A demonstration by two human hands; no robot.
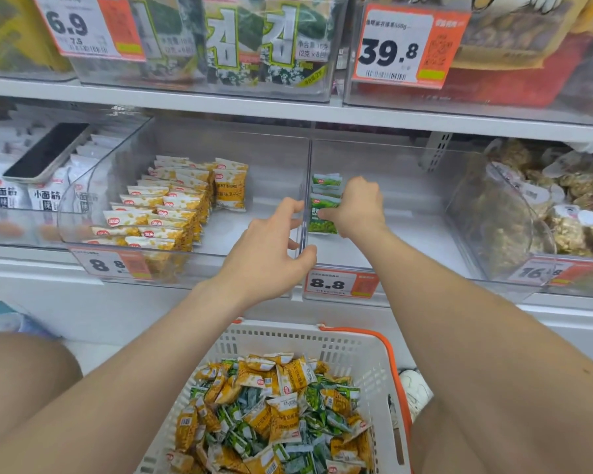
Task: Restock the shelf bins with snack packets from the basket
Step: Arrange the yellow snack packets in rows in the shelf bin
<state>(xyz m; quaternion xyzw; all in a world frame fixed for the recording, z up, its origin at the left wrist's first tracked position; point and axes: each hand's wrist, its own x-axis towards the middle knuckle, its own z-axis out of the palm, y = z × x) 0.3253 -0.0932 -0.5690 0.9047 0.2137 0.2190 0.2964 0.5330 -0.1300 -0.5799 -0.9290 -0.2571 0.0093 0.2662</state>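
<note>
Green packets [323, 213] stand in the right bin [408, 234], gripped by my right hand [358, 208]; my left hand [271, 249] curves at its clear wall, grip I cannot tell

Both bare arms reach forward, forearms converging. The left grip [271, 248] curls fingers and thumb about the clear bin wall [307, 165], knuckles up. Further in, the right grip [356, 206] pinches a green packet [322, 224], back of the hand up.

Basket [322, 340] cut off at bottom edge; right grip [356, 206] fingertips hidden.
</note>
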